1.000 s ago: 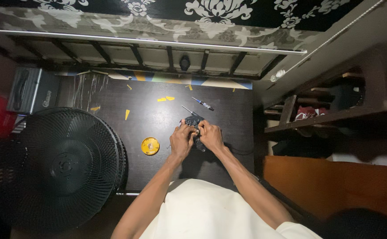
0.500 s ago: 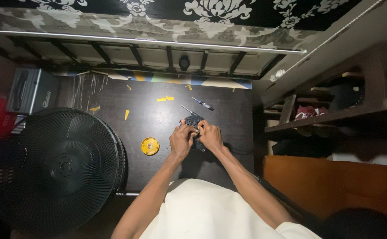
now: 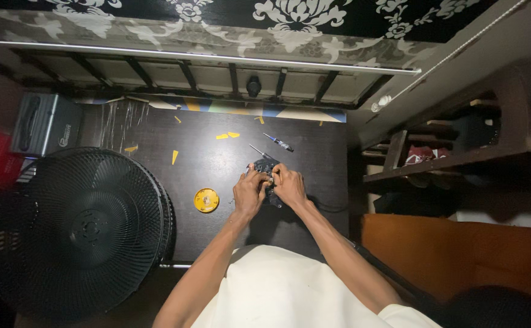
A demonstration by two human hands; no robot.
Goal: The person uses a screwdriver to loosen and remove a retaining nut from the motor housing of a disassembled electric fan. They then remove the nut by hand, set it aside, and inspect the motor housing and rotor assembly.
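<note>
Both arms reached up from bottom center; left hand (image 3: 250, 193) and right hand (image 3: 290, 185) were curled tight together around a small black device (image 3: 265, 165) at frame center. Its axis couldn't be told, mostly hidden by fingers. It sat on a dark table (image 3: 217, 164) w/ a yellow disc (image 3: 206, 200), a screwdriver (image 3: 277, 142) upper center, and a black fan (image 3: 77, 228) lower left.

Dim room, dark wooden table (image 3: 205, 164) as landmark. Left of it: black fan grille (image 3: 77, 225), grey case (image 3: 44, 124). Beyond it: slatted rail (image 3: 217, 76), damask wall (image 3: 314, 15). Right of it: wooden shelf (image 3: 454, 158), orange-brown cabinet (image 3: 460, 255).
</note>
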